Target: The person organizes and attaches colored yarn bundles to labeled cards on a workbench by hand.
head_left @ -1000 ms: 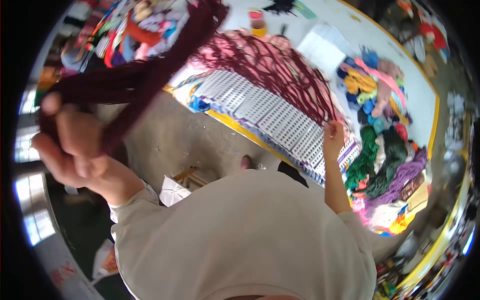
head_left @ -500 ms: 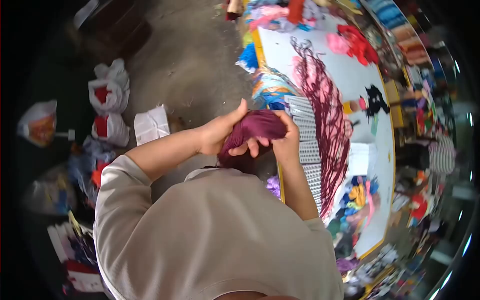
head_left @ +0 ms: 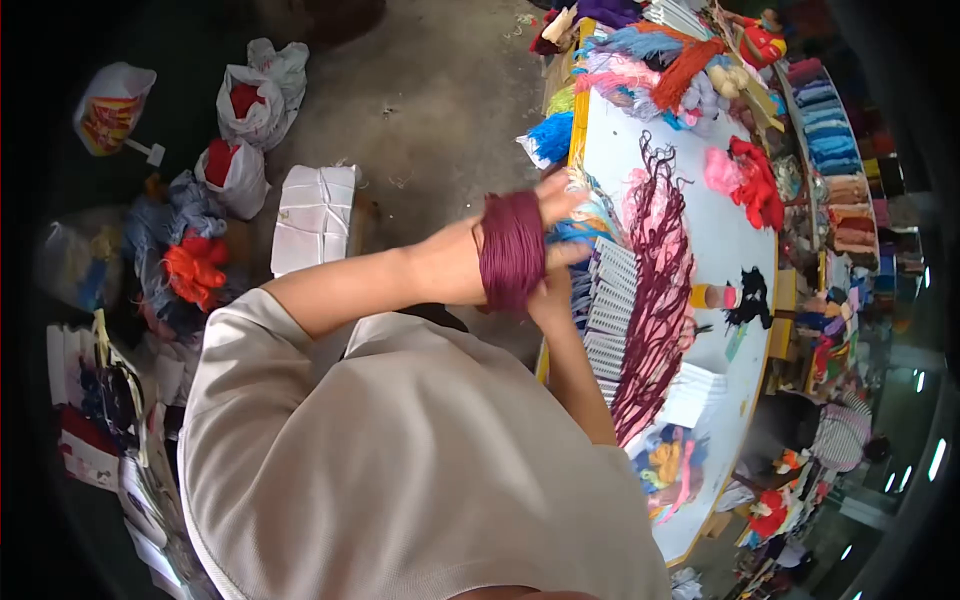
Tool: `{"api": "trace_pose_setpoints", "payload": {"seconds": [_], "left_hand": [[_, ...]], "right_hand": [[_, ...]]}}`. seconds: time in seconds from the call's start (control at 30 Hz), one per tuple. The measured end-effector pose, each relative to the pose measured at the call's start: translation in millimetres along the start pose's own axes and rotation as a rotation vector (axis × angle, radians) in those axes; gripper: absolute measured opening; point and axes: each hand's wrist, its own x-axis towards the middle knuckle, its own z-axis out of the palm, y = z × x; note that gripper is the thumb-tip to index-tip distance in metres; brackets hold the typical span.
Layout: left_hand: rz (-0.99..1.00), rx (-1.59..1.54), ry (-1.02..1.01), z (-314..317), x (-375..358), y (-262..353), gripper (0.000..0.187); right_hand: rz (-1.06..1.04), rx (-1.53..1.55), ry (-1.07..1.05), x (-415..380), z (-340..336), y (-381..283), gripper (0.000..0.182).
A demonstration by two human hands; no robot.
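A thick band of maroon yarn [head_left: 513, 252], a wound skein, encircles my left hand [head_left: 452, 262]. The fingers of that hand stretch out past the far side of the band, spread apart and blurred by motion. Close behind the lower right edge of the skein is my right hand [head_left: 548, 303], its fingers mostly hidden by the yarn. To the right, long loose maroon and pink yarn strands [head_left: 655, 300] lie along a white table [head_left: 715, 170] with a yellow edge. Beside them runs a row of white cards with dark markings [head_left: 610, 300].
Coloured yarn bundles [head_left: 650, 65] cover the table's far end; red yarn [head_left: 755, 185] and black yarn [head_left: 752, 297] lie across it. On the floor to the left stand a tied white package [head_left: 315, 220] and white bags [head_left: 250, 105]. Another person [head_left: 840, 435] is beyond the table.
My left hand has gone through the maroon skein, which was bunched between both hands and now wraps round it. My right hand has shifted lower, behind the yarn. The view has turned slightly.
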Motion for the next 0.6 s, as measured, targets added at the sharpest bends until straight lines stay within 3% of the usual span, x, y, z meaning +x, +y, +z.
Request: {"api": "trace_pose_setpoints", "payload": {"seconds": [0.07, 0.1, 0.13, 0.17, 0.2, 0.27, 0.3, 0.37, 0.4, 0.47, 0.6], "left_hand": [[-0.178, 0.304, 0.002, 0.9, -10.5, -25.0, 0.065], [-0.192, 0.3, 0.011, 3.3, -20.3, -41.5, 0.065], [-0.247, 0.469, -0.191, 6.6, -30.9, -58.6, 0.062], [-0.298, 0.63, -0.398, 12.2, -40.0, -72.5, 0.06], [-0.668, 0.432, -0.559, 3.2, -31.5, -71.5, 0.057], [-0.58, 0.246, -1.226, 4.6, -31.2, -111.4, 0.056], [-0.591, 0.218, -1.227, 7.0, -42.3, -137.0, 0.056], [-0.579, -0.693, -1.154, 17.6, -77.8, -186.6, 0.049], [-0.586, -0.716, -1.149, 20.5, -94.0, -201.7, 0.049], [-0.806, -1.773, -0.673, 27.8, -119.2, -221.0, 0.041], [-0.965, -1.78, -0.582, 7.7, -107.2, -267.3, 0.038]], "right_hand": [[0.074, 0.073, -0.014, 15.0, -1.0, -9.3, 0.022], [0.105, -0.027, -0.072, 21.3, -4.6, -12.4, 0.022], [0.14, -0.129, -0.129, 28.3, -5.6, -20.2, 0.023], [0.029, -0.163, -0.119, 37.3, -3.6, -30.6, 0.02], [0.042, -0.172, -0.135, 46.7, 1.2, -28.9, 0.02], [-0.046, -0.298, -0.217, 70.9, 16.1, -21.4, 0.019], [0.008, -0.264, -0.261, 84.4, 24.9, -14.3, 0.019], [0.065, -0.139, -0.389, 112.0, 43.5, 13.6, 0.019], [0.098, -0.051, -0.466, 128.9, 54.5, 21.5, 0.018], [0.177, -0.037, -0.504, 162.3, 75.2, 26.9, 0.016], [0.375, 0.1, -0.55, 227.1, 105.6, 24.6, 0.012]]}}
